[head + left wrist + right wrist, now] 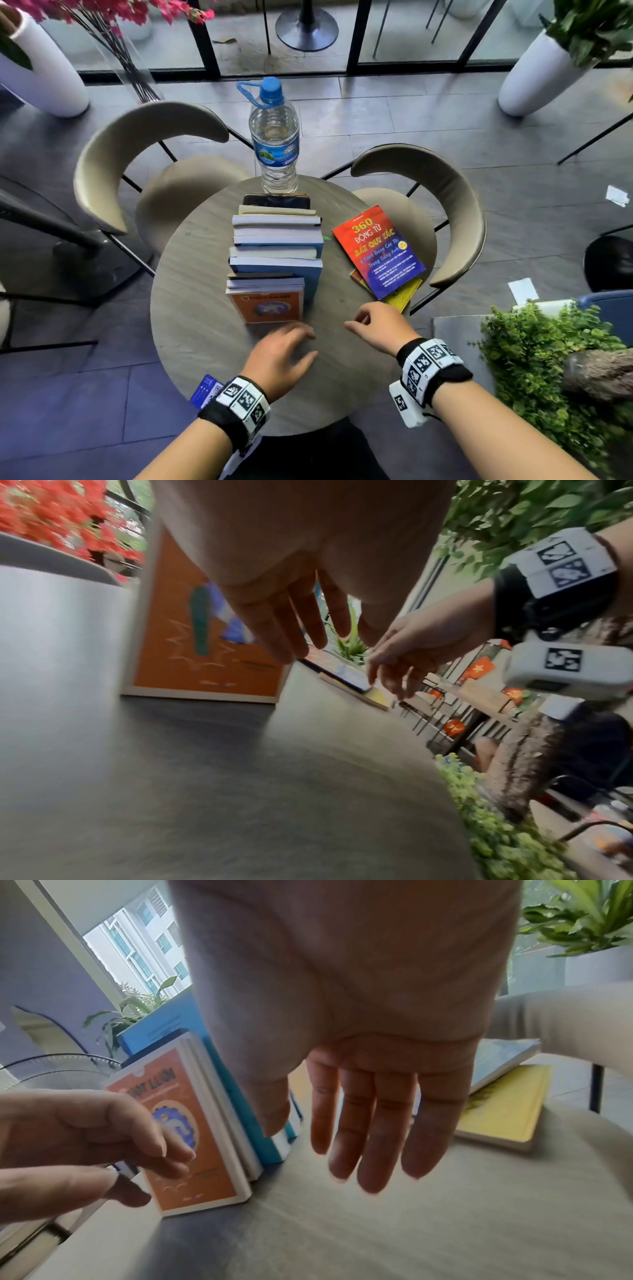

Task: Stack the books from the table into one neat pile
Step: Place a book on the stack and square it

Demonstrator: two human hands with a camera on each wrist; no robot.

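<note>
Round grey table (pixel 191 308), with a row of books (pixel 275 253) standing on edge across its middle, spines and page edges up, packed cover to cover. Nearest in the row, an orange book (pixel 267 306), front cover facing the person. Behind the row, at its far end, a dark phone (pixel 276 201), and beyond that a clear water bottle (pixel 275 137) with a blue cap, upright near the table's far edge. Right of the row, apart from it, a red and blue book (pixel 378 251) lying flat, cover up, on top of a yellow book (pixel 404 296) that sticks out beneath it toward the table's right edge.

Left hand (pixel 281 353) low over the table just in front of the orange book, palm down, fingers relaxed and slightly spread, grasping nothing; whether the fingertips touch the table cannot be told. Right hand (pixel 378 325) in front of the row and to its right, near the lower corner of the yellow book, fingers hanging loosely curled, grasping nothing, not touching either flat book.

Beyond the table, two beige chairs (pixel 113 164) with curved backs. Green shrub (pixel 548 370) on the right of the table, white planters (pixel 537 72) at the far corners, pink flowers (pixel 113 13) far left.
</note>
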